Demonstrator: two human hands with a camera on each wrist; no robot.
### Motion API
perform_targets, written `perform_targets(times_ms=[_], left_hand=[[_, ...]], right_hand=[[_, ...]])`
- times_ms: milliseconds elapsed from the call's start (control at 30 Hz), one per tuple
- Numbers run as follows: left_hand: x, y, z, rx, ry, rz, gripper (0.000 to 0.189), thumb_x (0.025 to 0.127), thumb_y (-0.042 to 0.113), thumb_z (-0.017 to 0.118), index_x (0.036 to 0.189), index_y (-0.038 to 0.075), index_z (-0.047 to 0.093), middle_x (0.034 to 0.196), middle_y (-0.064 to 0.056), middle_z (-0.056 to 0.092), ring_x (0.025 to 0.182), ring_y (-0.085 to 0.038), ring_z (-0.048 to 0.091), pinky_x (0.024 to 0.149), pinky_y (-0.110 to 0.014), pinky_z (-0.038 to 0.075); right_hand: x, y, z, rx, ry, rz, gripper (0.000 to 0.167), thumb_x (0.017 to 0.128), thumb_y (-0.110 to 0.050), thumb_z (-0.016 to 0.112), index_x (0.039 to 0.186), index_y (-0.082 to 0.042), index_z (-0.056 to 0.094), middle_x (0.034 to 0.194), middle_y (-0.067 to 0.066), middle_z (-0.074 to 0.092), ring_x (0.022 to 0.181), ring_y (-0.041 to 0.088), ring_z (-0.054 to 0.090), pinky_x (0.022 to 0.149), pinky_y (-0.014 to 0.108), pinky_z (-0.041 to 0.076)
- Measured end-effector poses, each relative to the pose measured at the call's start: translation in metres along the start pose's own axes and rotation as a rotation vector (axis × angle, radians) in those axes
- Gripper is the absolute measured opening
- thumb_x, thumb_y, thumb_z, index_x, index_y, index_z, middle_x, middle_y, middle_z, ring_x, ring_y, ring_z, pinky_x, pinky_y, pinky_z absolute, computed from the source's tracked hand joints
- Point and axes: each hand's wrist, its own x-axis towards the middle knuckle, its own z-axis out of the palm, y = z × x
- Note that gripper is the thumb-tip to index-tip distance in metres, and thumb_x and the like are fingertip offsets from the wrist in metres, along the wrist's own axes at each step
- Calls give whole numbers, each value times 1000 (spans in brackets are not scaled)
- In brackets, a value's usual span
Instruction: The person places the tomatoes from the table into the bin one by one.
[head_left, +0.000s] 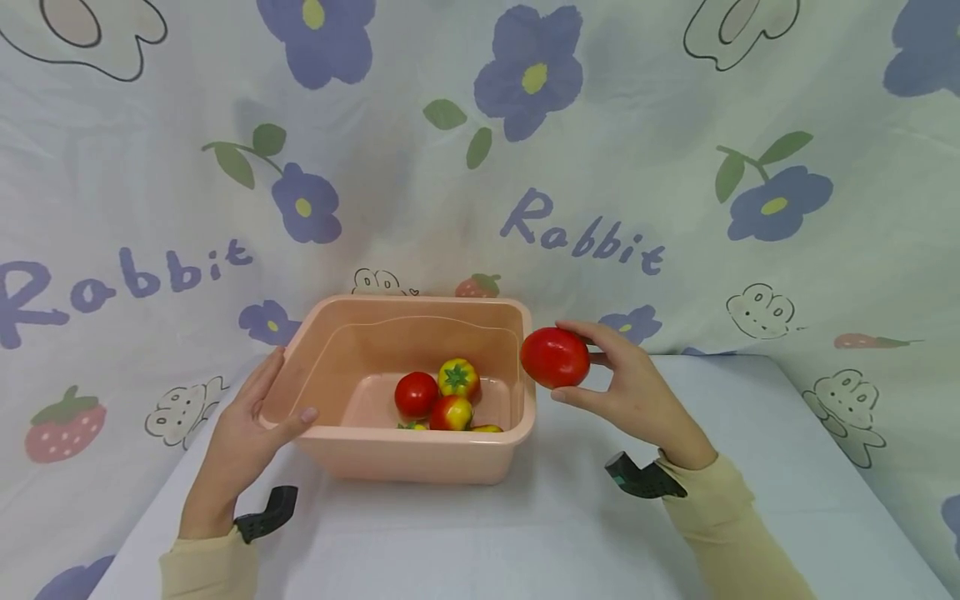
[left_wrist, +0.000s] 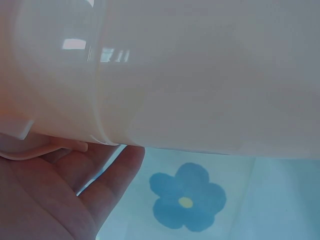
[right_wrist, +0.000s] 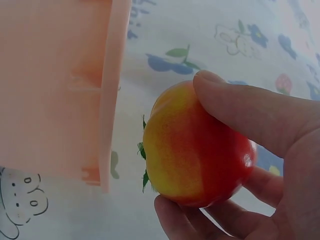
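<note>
A peach-pink plastic bin (head_left: 408, 458) stands upright on the table with several red-and-yellow toy-like tomatoes (head_left: 416, 395) on its floor. My left hand (head_left: 243, 437) grips the bin's left end, thumb over the rim and fingers along the outside. In the left wrist view the glossy bin wall (left_wrist: 210, 75) fills the upper part, fingertips at its lower edge. My right hand (head_left: 637, 392) pinches another tomato (head_left: 555, 357) between thumb and fingers, raised beside the bin's right rim. The right wrist view shows this tomato (right_wrist: 200, 150) red and yellow, its green leafy top facing the bin.
The white table (head_left: 450, 550) extends in front of the bin and to its right. Behind it hangs a pale cloth (head_left: 420, 208) printed with flowers, rabbits and lettering. Each wrist carries a black camera mount (head_left: 645, 479).
</note>
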Motion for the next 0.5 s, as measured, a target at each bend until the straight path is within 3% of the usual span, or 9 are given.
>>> perform_targets(times_ms=[500], left_hand=[[0, -1, 1, 9, 12, 26, 96, 90, 28, 77, 163, 28, 14, 168, -8, 13, 145, -50, 25, 104, -77, 28]], right_hand=[[10, -5, 22, 69, -16, -37, 76, 77, -13, 89, 143, -12, 53, 138, 3, 58, 123, 20, 55, 96, 40, 56]])
